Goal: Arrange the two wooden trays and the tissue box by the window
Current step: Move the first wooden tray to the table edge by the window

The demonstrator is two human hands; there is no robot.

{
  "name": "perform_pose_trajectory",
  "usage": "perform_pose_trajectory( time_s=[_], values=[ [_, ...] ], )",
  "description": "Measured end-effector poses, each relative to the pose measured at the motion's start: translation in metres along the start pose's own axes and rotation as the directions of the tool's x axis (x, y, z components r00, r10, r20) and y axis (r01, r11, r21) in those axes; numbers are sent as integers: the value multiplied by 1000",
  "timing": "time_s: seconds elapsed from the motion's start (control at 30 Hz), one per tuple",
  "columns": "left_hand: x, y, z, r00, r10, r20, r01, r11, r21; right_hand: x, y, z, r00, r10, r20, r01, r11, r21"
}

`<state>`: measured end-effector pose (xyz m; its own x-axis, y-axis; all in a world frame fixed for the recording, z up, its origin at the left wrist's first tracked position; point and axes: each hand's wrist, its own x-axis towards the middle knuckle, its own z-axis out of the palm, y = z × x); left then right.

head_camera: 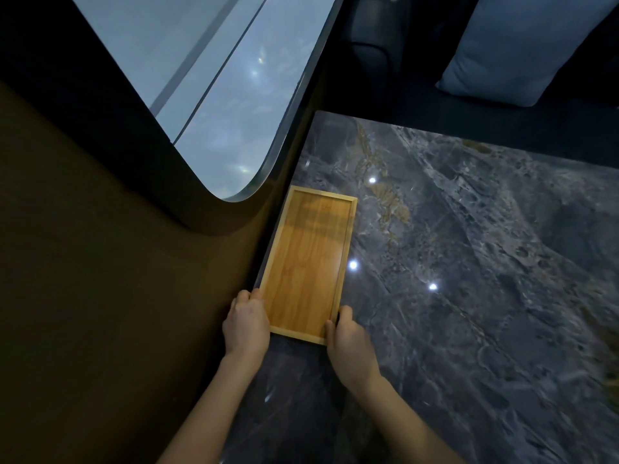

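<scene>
Head view, looking down: two bare forearms reach forward over a glossy dark grey marble-patterned worktop (469, 262) veined with ochre, which mirrors three small ceiling lights. The left hand (246, 324) and the right hand (350, 341) each close a grip on a near corner of one shallow rectangular light-wood tray (306, 262) with a thin raised rim. The left grip curls round the near left corner, fingers on the rim's outer side by the wall; the right grip wraps the near right corner, thumb over the rim. The tray lies flat, empty, its long side running along the worktop's left edge, just beside a brown padded wall panel (100, 296). It stretches away from both grips towards the far left corner of the worktop. Only one tray is visible. Above the tray's far end, a rounded-corner window (217, 95) in a dark frame shows pale bluish light. Beyond the worktop's far edge sit a dark seat (368, 48) and one pale blue fabric cushion (522, 48).
</scene>
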<state>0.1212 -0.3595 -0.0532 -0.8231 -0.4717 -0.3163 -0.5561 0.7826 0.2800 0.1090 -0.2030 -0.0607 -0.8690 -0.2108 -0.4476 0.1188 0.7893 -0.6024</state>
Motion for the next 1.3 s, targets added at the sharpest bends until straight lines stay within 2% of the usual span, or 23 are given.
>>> perform_pose_trajectory(
  time_s=[0.37, 0.53, 0.63, 0.73, 0.83, 0.9, 1.1, 1.3],
  values=[
    [-1, 2, -1, 1000, -1, -1, 1, 1000, 6, -1, 0, -6, 1000, 5, -8, -5, 1000, 6],
    [-1, 3, -3, 1000, -11, 1, 11, 1000, 20, 0, 0, -8, 1000, 27, 11, -28, 996, 89],
    [0, 6, -6, 1000, -14, 23, 13, 1000, 27, 0, 1, -15, 997, 30, 67, -40, 989, 143],
    [-2, 16, -13, 999, -1, 53, -2, 998, 60, 4, 3, -30, 988, 28, 152, -40, 996, 75],
    [-4, 36, -22, 994, 106, 37, -110, 986, 125, 9, 5, -53, 958, 31, 287, -22, 999, -38],
    [-3, 54, -30, 980, 192, 48, -197, 968, 156, 9, 9, -72, 946, 12, 323, 9, 998, -65],
    [-11, 130, -42, 865, 476, 160, -503, 825, 259, -9, 37, -151, 984, -58, 170, 77, 991, -111],
    [-48, 223, -29, 727, 662, 182, -687, 705, 177, -50, 107, -236, 994, -63, -89, 56, 995, -77]
  ],
)
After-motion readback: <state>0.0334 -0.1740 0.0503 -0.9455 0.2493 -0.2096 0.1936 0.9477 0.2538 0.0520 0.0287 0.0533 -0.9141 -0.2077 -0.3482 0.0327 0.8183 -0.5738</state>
